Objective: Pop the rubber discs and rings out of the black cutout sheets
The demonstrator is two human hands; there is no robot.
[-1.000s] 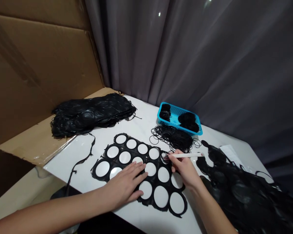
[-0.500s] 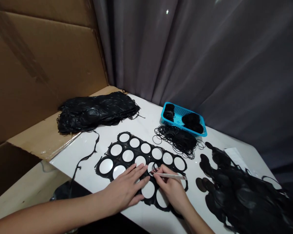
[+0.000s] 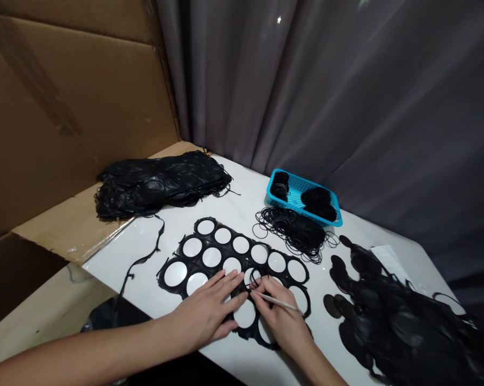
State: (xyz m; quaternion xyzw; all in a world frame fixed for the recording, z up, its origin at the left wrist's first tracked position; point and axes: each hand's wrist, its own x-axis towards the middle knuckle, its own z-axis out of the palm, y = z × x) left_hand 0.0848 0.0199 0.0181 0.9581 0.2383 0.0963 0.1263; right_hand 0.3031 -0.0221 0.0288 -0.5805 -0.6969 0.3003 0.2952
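A black rubber sheet [image 3: 215,276] with rows of round cut-outs lies flat on the white table [image 3: 242,206], which shows through the holes. My left hand [image 3: 213,305] rests on the sheet with fingers spread, palm down. Beside it, my right hand [image 3: 280,311] pinches a thin pale stick-like tool [image 3: 280,304], its tip at the rim of a hole near the sheet's middle. A thin black ring [image 3: 255,274] stands partly lifted at that hole, close to my right fingers. The hands cover part of the sheet.
A blue basket [image 3: 292,198] with black rings stands at the back, a pile of loose black rings [image 3: 296,230] before it. Stacked black sheets [image 3: 161,182] lie back left. Black discs [image 3: 387,305] heap at right. Cardboard [image 3: 77,96] and a grey curtain [image 3: 326,96] border the table.
My right hand has turned, so the tool's back end now points lower and toward me. The thin ring bows up a little more. My left hand has stayed put.
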